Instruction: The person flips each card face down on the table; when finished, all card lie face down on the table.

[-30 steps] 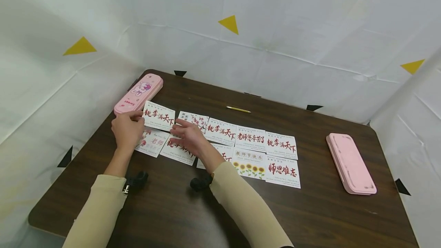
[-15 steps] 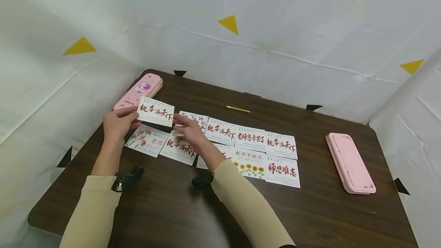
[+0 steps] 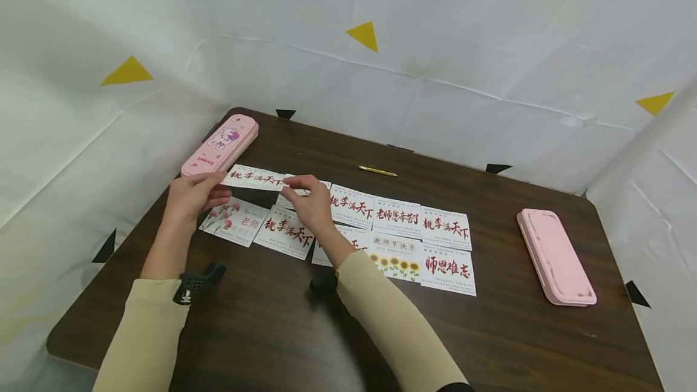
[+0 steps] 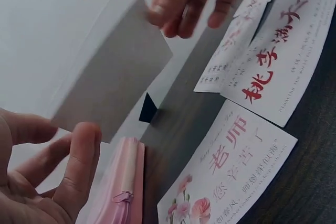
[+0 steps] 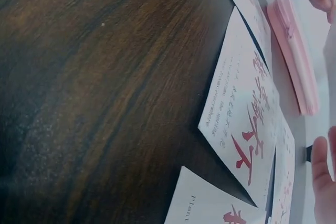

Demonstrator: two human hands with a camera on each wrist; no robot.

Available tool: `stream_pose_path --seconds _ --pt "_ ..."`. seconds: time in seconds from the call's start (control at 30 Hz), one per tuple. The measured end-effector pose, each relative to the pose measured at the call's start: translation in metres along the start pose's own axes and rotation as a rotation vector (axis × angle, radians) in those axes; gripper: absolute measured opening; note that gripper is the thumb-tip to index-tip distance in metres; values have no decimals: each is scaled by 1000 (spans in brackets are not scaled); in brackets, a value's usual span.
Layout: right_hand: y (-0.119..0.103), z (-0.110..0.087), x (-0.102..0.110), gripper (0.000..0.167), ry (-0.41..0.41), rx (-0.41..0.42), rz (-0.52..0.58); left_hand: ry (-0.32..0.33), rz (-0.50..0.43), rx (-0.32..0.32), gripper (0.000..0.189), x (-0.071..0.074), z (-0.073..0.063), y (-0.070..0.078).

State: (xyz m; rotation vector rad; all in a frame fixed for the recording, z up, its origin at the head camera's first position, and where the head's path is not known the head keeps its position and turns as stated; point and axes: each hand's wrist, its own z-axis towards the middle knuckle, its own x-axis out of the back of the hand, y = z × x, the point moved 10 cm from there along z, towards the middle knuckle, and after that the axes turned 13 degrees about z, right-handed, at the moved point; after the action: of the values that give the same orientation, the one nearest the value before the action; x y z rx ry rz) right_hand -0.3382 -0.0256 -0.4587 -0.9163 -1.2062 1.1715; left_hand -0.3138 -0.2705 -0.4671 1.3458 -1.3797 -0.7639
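Note:
Between both hands a white greeting card (image 3: pixel 256 178) with red Chinese lettering is held up off the table, tilted so that its face looks narrow in the head view. The left hand (image 3: pixel 187 198) pinches its left end between thumb and fingers. Thumb and fingertips of the right hand (image 3: pixel 313 201) pinch its right end. In the left wrist view the card's plain back (image 4: pixel 113 72) shows. Below it lies a card with pink flowers (image 3: pixel 234 221). Beside that lies another red-lettered card (image 3: pixel 284 231). A card (image 3: pixel 327 187) behind the right hand is partly hidden.
More cards lie in two rows to the right, among them a sunflower card (image 3: pixel 394 257). A pink pencil case (image 3: pixel 220 145) stands at the back left, another pink case (image 3: pixel 556 258) at the right. A yellow pencil (image 3: pixel 378 171) lies behind the cards on the brown table (image 3: pixel 261 331).
The card rises and shifts left off the flower card, then tilts flatter and moves slightly right. The right hand's fingers, extended earlier, now pinch the card's right end.

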Motion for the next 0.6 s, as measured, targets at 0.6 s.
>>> stream_pose_path --seconds 0.6 --pt "22 -27 6 13 400 -439 363 -5 439 -307 62 -39 -10 27"
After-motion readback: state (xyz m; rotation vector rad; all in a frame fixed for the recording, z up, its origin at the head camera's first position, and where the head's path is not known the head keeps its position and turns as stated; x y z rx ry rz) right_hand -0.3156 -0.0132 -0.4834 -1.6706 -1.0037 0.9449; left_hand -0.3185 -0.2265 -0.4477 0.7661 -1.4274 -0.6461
